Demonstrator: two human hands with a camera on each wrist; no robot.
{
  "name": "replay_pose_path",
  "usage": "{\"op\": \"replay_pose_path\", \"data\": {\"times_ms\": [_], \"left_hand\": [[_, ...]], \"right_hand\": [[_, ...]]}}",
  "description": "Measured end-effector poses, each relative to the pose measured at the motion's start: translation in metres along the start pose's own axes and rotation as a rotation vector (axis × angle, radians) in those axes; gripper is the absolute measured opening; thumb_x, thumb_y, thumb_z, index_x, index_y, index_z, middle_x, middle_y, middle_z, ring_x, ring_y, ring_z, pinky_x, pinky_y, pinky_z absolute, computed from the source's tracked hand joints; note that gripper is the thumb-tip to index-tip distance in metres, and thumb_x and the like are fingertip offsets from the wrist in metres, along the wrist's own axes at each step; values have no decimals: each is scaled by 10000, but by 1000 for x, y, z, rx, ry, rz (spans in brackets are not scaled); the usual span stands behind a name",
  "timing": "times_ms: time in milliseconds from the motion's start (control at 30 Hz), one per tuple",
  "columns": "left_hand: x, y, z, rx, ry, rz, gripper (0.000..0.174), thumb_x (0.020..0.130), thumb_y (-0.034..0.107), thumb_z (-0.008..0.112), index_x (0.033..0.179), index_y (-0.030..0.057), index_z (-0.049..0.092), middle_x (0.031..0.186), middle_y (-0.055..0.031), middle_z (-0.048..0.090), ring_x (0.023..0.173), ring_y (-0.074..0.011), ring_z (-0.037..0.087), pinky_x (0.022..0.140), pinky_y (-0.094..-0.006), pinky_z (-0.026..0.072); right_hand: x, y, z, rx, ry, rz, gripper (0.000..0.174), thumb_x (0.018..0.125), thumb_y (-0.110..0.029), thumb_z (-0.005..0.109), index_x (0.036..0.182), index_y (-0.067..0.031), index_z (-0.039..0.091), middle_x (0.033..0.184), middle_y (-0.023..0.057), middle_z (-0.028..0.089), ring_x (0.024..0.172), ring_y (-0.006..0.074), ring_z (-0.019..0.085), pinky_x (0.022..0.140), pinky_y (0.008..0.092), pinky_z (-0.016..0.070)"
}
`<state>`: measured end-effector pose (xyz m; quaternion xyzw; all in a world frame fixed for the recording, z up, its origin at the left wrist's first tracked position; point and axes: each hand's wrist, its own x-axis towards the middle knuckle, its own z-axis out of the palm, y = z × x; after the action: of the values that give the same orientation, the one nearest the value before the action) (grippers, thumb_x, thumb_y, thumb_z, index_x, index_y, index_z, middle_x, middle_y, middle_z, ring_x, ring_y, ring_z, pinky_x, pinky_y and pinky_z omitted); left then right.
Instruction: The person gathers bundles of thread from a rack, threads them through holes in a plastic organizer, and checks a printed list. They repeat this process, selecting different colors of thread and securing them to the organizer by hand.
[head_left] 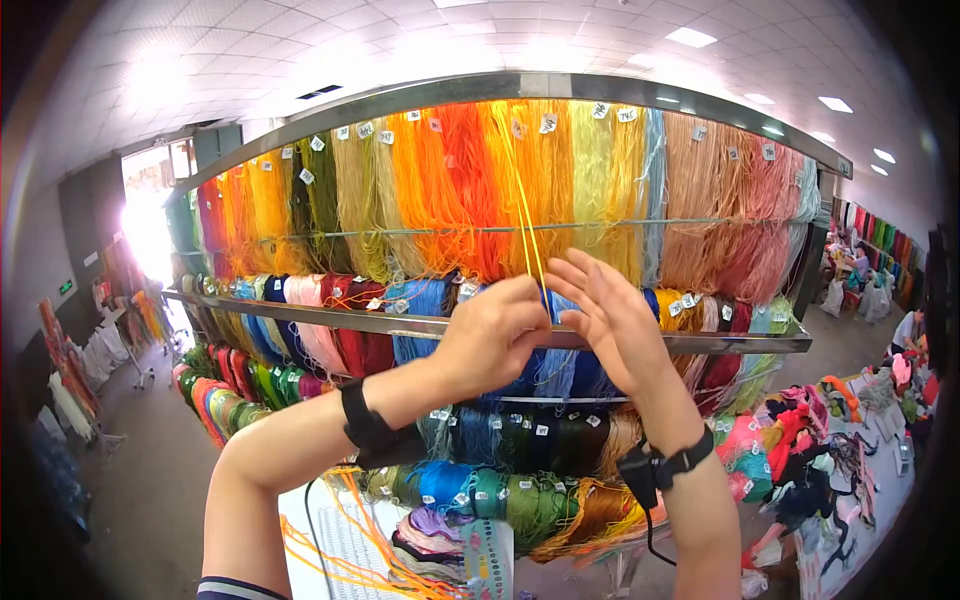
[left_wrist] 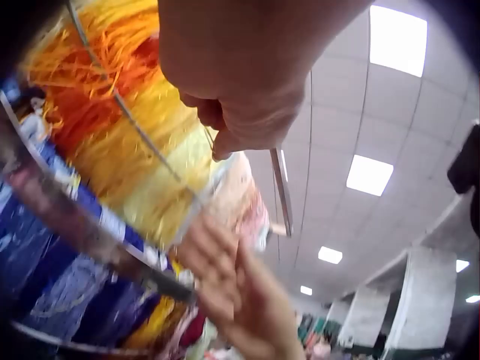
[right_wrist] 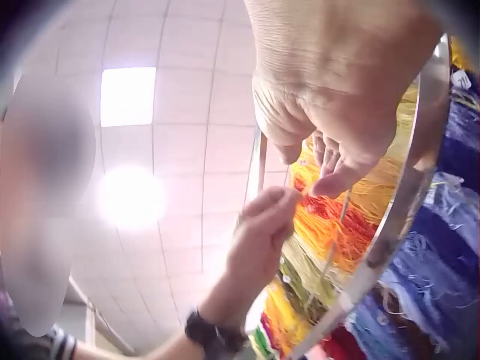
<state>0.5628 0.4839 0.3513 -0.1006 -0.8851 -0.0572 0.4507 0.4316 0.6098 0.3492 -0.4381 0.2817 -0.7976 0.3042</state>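
Note:
A yellow thread (head_left: 528, 225) hangs from the upper row of the rack as a thin pair of taut strands, running down between both hands. My left hand (head_left: 497, 333) has its fingers curled and pinches the lower part of the strands. Beside it, my right hand (head_left: 612, 318) is raised with fingers extended, the palm turned toward the left hand. In the left wrist view the left hand (left_wrist: 240, 97) is bent with fingertips together, while the right hand (left_wrist: 244, 289) shows its palm below. Behind the hands hang orange and yellow thread skeins (head_left: 545, 180) with numbered tags.
A metal rail (head_left: 400, 322) crosses the rack just behind the hands. Blue skeins (head_left: 470, 435) hang lower down. A white sheet (head_left: 335, 535) with orange threads lies below the left forearm. At right, a table (head_left: 850, 560) carries colourful yarn bundles.

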Motion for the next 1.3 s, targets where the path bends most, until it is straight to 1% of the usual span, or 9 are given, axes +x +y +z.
{"op": "replay_pose_path", "data": {"times_ms": [100, 500, 700, 833, 867, 900, 1000, 1067, 1300], "left_hand": [[-2, 1, -5, -72, -79, -63, 69, 750, 37, 695, 778, 42, 631, 810, -88, 543, 753, -273, 580, 650, -356, 467], [-9, -6, -7, -95, -80, -2, 107, 792, 51, 670, 899, 49, 679, 887, -64, 596, 823, -223, 597, 694, -316, 473], [30, -23, -27, -894, -63, -734, 425, 977, 408, 444, 1106, 64, 656, 1027, -28, 611, 930, -118, 544, 838, -303, 423], [35, -24, -33, -1121, 31, -479, 310, 992, 314, 484, 1104, 60, 619, 1101, -51, 635, 917, -114, 563, 867, -287, 433], [32, -18, -30, -1309, 183, -573, 212, 994, 251, 492, 1089, 81, 577, 853, 0, 620, 721, -84, 532, 721, -235, 428], [24, -20, -35, -1318, 175, -567, 212, 994, 251, 492, 1089, 81, 577, 853, 0, 620, 721, -84, 532, 721, -235, 428], [-3, -14, -57, -1522, 161, -529, 139, 1001, 235, 478, 940, 113, 501, 570, 84, 260, 485, -37, 245, 460, -222, 186], [-36, -9, -66, -1434, 142, -605, 140, 998, 234, 485, 938, 110, 511, 582, 83, 289, 492, -37, 260, 461, -218, 201], [-177, -36, -115, -1262, 343, -839, 117, 968, 181, 525, 887, 99, 505, 604, 76, 340, 492, -40, 295, 471, -215, 233]], "right_hand": [[27, -3, -11, -15, -221, 111, 376, 959, -249, 574, 1235, 0, 519, 1113, 85, 627, 990, 150, 614, 755, 259, 509], [27, 6, -4, -167, -123, 60, 192, 932, -181, 613, 1042, -26, 588, 871, 47, 653, 718, 83, 604, 494, 178, 410], [18, 8, 6, -118, -183, 123, 145, 950, -149, 579, 1029, -28, 585, 870, 66, 659, 732, 100, 618, 562, 197, 467], [14, 14, 17, -218, -136, 91, 173, 940, -188, 603, 1026, -38, 599, 901, 62, 678, 721, 89, 628, 614, 202, 510], [13, 14, 21, -232, -113, 79, 178, 936, -184, 608, 1035, -36, 600, 904, 61, 678, 740, 92, 633, 630, 208, 513], [13, 17, 25, -238, -104, 74, 178, 936, -184, 608, 1035, -36, 600, 904, 61, 678, 740, 92, 633, 630, 208, 513], [28, 26, 31, -412, -56, -108, 176, 934, -161, 605, 1043, -22, 605, 923, 65, 678, 757, 93, 630, 655, 221, 511], [53, 27, 34, -561, -59, -170, 199, 937, -120, 582, 1097, -2, 602, 982, 67, 670, 871, 128, 642, 785, 268, 519], [150, 23, 53, -1001, 18, -584, 189, 915, -96, 578, 1051, 11, 652, 930, 51, 681, 858, 120, 645, 769, 252, 515]]}}
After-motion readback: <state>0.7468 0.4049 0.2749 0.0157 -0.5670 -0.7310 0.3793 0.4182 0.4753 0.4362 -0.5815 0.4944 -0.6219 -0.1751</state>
